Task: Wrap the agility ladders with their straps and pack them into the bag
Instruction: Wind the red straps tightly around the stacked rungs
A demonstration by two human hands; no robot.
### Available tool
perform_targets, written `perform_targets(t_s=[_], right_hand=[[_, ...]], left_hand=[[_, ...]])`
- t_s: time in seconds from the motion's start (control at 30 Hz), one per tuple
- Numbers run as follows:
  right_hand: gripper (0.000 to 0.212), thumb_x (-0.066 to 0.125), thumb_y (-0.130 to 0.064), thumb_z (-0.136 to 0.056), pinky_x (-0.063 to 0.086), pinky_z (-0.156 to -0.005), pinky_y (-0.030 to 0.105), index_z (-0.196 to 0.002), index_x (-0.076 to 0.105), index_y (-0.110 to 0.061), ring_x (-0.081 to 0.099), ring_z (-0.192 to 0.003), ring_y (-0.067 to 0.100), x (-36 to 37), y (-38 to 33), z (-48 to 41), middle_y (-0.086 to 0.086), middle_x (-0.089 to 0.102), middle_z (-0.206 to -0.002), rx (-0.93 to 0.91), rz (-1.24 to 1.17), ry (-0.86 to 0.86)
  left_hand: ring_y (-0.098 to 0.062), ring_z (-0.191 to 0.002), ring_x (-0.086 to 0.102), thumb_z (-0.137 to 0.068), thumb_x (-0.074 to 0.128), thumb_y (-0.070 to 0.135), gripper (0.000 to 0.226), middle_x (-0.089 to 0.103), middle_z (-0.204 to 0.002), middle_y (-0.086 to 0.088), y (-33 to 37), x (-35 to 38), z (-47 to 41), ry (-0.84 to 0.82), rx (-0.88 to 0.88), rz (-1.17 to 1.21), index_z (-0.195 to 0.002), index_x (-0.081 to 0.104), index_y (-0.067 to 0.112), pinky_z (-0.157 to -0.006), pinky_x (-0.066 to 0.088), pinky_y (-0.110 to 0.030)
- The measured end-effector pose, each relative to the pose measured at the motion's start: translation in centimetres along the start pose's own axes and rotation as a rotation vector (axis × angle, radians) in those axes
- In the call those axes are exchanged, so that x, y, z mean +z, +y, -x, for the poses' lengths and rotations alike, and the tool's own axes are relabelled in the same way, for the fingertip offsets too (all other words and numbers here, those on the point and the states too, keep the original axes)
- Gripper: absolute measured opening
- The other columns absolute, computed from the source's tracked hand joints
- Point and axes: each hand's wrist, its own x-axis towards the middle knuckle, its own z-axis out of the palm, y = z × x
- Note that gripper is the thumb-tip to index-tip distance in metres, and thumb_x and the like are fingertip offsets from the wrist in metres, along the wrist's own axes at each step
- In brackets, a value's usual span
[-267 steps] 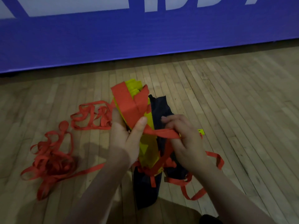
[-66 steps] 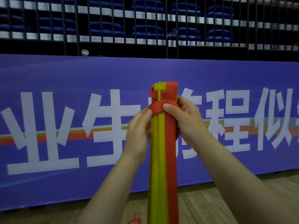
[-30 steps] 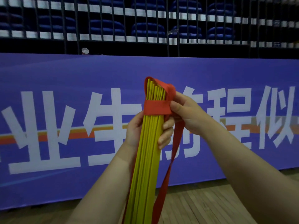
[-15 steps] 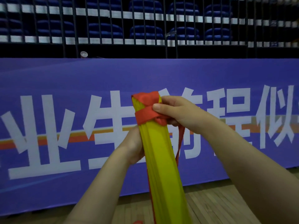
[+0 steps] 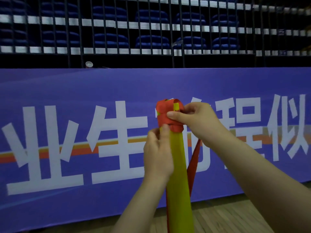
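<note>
I hold a bundle of yellow ladder rungs [image 5: 178,165] upright in front of me. An orange strap [image 5: 164,115] is wound several times round its top end. My left hand [image 5: 157,153] grips the bundle just below the wraps, thumb against the strap's lower edge. My right hand [image 5: 195,120] pinches the strap at the top right, thumb lying across the wraps. A loose length of strap [image 5: 193,162] hangs down behind the bundle on the right. The bag is out of view.
A purple banner [image 5: 67,132] with large white characters stands close in front. Above it runs a dark railing with blue seats [image 5: 151,15] behind. A strip of wooden floor [image 5: 218,214] shows at the bottom.
The strap has gone round the top of the bundle again, making the orange wrap thicker. My left hand has slid up to just under the wraps. The bundle has turned its flat face toward me.
</note>
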Motion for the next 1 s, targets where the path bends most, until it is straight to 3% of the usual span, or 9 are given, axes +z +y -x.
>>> perform_targets(t_s=[0.17, 0.27, 0.4, 0.5, 0.6, 0.7, 0.77, 0.87, 1.0], right_hand=[[0.051, 0.075, -0.049, -0.072, 0.057, -0.07, 0.037, -0.091, 0.067, -0.003, 0.066, -0.077, 0.019, 1.3, 0.0, 0.0, 0.011, 0.07, -0.085, -0.052, 0.154, 0.148], [0.041, 0.068, -0.053, -0.076, 0.044, -0.059, 0.018, -0.099, 0.057, -0.021, 0.056, -0.073, 0.003, 1.0, -0.3, 0.4, -0.011, 0.06, -0.087, -0.076, 0.202, -0.001], [0.028, 0.057, -0.044, -0.089, 0.035, -0.051, 0.022, -0.094, 0.062, -0.017, 0.041, -0.052, 0.007, -0.6, 0.3, 1.0, -0.004, 0.056, -0.072, 0.075, 0.031, -0.258], [0.021, 0.061, -0.034, -0.089, 0.033, -0.05, 0.025, -0.078, 0.064, -0.016, 0.034, -0.049, 0.008, -1.1, 1.4, 1.3, -0.002, 0.042, -0.056, 0.062, -0.051, -0.29], [0.026, 0.069, -0.037, -0.079, 0.033, -0.052, 0.028, -0.081, 0.059, -0.013, 0.035, -0.05, 0.01, -1.1, 2.0, 1.2, 0.001, 0.042, -0.057, -0.002, -0.099, -0.207], [0.042, 0.072, -0.048, -0.066, 0.036, -0.053, 0.027, -0.097, 0.059, -0.023, 0.04, -0.053, 0.01, -1.0, 2.1, 1.0, 0.008, 0.051, -0.067, -0.038, -0.121, -0.233], [0.048, 0.078, -0.045, -0.068, 0.035, -0.052, 0.023, -0.109, 0.059, -0.029, 0.04, -0.051, 0.005, -1.0, 2.3, 0.8, -0.005, 0.055, -0.061, -0.045, -0.135, -0.352], [0.028, 0.074, -0.033, -0.062, 0.031, -0.05, 0.018, -0.09, 0.073, -0.031, 0.038, -0.049, 0.001, -0.8, 2.1, 0.6, -0.015, 0.053, -0.052, -0.106, -0.268, -0.555], [0.021, 0.078, -0.035, -0.06, 0.038, -0.051, 0.024, -0.079, 0.074, -0.027, 0.047, -0.05, 0.013, -0.5, 1.5, 0.4, 0.003, 0.057, -0.065, -0.079, -0.364, -0.625]], left_hand=[[-0.012, -0.079, 0.06, -0.08, 0.073, 0.03, 0.047, 0.057, -0.095, 0.003, -2.1, 0.6, 0.7, -0.112, -0.013, -0.177, -0.111, 0.038, 0.026, -0.055, 0.043, -0.013], [-0.014, -0.07, 0.057, -0.083, 0.07, 0.023, 0.039, 0.056, -0.089, -0.002, -2.1, 0.0, 0.3, -0.035, -0.008, -0.167, -0.106, 0.039, 0.023, -0.051, 0.042, -0.014], [-0.02, -0.079, 0.06, -0.082, 0.071, 0.019, 0.039, 0.056, -0.094, -0.006, -2.1, -1.3, -1.1, 0.107, 0.054, -0.221, -0.106, 0.041, 0.022, -0.061, 0.048, -0.025], [-0.014, -0.072, 0.058, -0.08, 0.072, 0.021, 0.042, 0.056, -0.092, -0.004, -1.5, -2.3, -1.8, 0.023, 0.077, -0.286, -0.109, 0.042, 0.023, -0.052, 0.042, -0.019], [-0.013, -0.063, 0.055, -0.068, 0.077, 0.024, 0.04, 0.056, -0.078, -0.002, -0.4, -3.1, -1.5, -0.158, 0.091, -0.227, -0.098, 0.05, 0.022, -0.051, 0.041, -0.021], [-0.018, -0.058, 0.052, -0.045, 0.072, 0.023, 0.048, 0.053, -0.067, -0.003, -0.2, -4.1, -2.0, -0.444, -0.029, 0.158, -0.09, 0.06, 0.013, -0.052, 0.042, -0.028], [-0.02, -0.056, 0.053, -0.046, 0.072, 0.018, 0.051, 0.054, -0.07, -0.007, -0.8, -4.6, -2.2, -0.756, -0.126, 0.457, -0.095, 0.06, 0.007, -0.053, 0.043, -0.028], [-0.017, -0.065, 0.058, -0.064, 0.069, 0.017, 0.046, 0.058, -0.081, -0.005, -1.2, -4.4, -2.0, -1.202, -0.228, 0.746, -0.107, 0.057, 0.004, -0.063, 0.044, -0.03], [-0.017, -0.068, 0.059, -0.066, 0.064, 0.017, 0.047, 0.059, -0.084, -0.005, -1.1, -3.7, -1.9, -1.377, -0.312, 0.87, -0.109, 0.053, 0.002, -0.065, 0.042, -0.03]])
